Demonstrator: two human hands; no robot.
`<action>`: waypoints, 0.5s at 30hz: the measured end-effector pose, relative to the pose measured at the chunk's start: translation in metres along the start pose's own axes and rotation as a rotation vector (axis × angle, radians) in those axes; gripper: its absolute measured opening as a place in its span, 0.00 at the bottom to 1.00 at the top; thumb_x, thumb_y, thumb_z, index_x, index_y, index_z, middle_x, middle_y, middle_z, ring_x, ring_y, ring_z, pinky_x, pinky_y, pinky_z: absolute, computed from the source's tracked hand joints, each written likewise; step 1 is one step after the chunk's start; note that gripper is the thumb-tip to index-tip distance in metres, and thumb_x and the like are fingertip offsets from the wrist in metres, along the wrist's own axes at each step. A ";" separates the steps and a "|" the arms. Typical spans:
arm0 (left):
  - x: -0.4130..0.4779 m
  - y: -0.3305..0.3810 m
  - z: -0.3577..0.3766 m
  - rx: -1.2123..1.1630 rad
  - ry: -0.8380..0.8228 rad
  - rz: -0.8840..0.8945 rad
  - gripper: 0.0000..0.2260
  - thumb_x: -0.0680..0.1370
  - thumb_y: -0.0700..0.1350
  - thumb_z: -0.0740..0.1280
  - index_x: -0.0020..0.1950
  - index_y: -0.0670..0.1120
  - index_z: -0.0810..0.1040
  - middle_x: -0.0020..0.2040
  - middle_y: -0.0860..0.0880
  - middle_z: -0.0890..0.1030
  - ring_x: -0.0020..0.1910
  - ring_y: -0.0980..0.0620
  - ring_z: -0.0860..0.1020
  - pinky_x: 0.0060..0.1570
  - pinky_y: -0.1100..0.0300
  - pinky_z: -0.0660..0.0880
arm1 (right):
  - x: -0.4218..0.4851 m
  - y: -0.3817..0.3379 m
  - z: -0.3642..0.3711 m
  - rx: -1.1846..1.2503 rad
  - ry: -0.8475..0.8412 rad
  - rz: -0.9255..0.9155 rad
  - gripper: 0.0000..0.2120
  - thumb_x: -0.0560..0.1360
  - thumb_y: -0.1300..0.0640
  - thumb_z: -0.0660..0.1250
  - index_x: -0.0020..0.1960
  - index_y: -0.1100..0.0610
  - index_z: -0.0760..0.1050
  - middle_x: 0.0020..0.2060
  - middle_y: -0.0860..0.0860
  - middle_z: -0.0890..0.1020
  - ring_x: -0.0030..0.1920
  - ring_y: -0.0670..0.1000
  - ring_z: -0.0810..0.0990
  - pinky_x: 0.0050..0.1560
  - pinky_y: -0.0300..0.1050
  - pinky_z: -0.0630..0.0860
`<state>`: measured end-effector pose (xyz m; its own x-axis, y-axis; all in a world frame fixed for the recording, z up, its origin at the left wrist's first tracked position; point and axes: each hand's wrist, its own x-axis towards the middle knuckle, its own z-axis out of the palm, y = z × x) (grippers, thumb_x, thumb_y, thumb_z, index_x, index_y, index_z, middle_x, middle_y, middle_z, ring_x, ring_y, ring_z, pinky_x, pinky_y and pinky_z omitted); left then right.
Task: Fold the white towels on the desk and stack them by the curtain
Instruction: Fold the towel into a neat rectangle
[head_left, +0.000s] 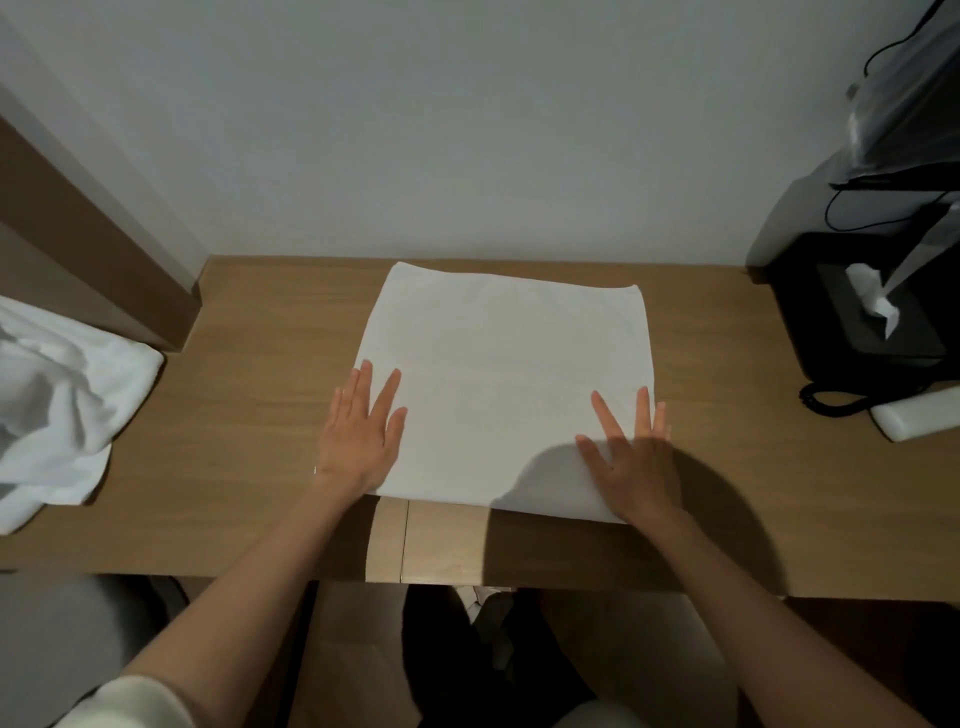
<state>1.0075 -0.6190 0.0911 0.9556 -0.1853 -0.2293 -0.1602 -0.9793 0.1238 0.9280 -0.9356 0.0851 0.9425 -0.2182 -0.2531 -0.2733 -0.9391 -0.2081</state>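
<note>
The bench (260, 415) is pale wood, matt, with a fine straight grain. At its middle the flat towel (509, 364) is white cloth, smooth and matt; the heap of towels (62, 395) at the left edge is the same cloth, soft and rumpled. At the right edge a black box (852, 338) looks matt (probably plastic) and holds crinkled paper tissue (872, 296)

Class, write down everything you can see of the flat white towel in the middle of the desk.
The white towel is a roughly square, soft-looking cloth, spread flat and smooth on the wooden desk. Its near edge lies by the desk's front. The left hand rests flat on its near left edge, and the right hand rests flat on its near right corner. A shadow darkens that corner.
</note>
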 end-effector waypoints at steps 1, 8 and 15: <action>-0.003 0.000 -0.002 0.002 -0.010 0.014 0.25 0.82 0.58 0.40 0.76 0.54 0.36 0.77 0.47 0.35 0.74 0.51 0.33 0.71 0.56 0.32 | -0.001 0.001 -0.002 -0.051 -0.010 -0.008 0.31 0.77 0.33 0.43 0.77 0.39 0.42 0.77 0.57 0.39 0.76 0.60 0.40 0.75 0.57 0.43; -0.038 -0.014 -0.003 0.075 -0.109 0.484 0.27 0.77 0.68 0.40 0.75 0.64 0.38 0.76 0.52 0.32 0.74 0.53 0.29 0.72 0.52 0.30 | -0.031 -0.019 -0.003 -0.103 -0.142 -0.403 0.31 0.73 0.29 0.39 0.70 0.34 0.28 0.75 0.50 0.32 0.76 0.55 0.35 0.72 0.58 0.32; -0.033 -0.047 0.001 0.189 -0.088 0.515 0.30 0.79 0.61 0.52 0.73 0.68 0.35 0.76 0.48 0.30 0.73 0.46 0.28 0.67 0.56 0.27 | -0.042 -0.004 -0.002 -0.230 -0.155 -0.471 0.39 0.78 0.45 0.58 0.68 0.30 0.27 0.76 0.47 0.33 0.74 0.65 0.33 0.69 0.69 0.36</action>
<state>0.9832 -0.5672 0.0922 0.7189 -0.6426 -0.2652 -0.6508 -0.7562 0.0681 0.8905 -0.9229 0.0986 0.9085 0.2654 -0.3228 0.2372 -0.9634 -0.1247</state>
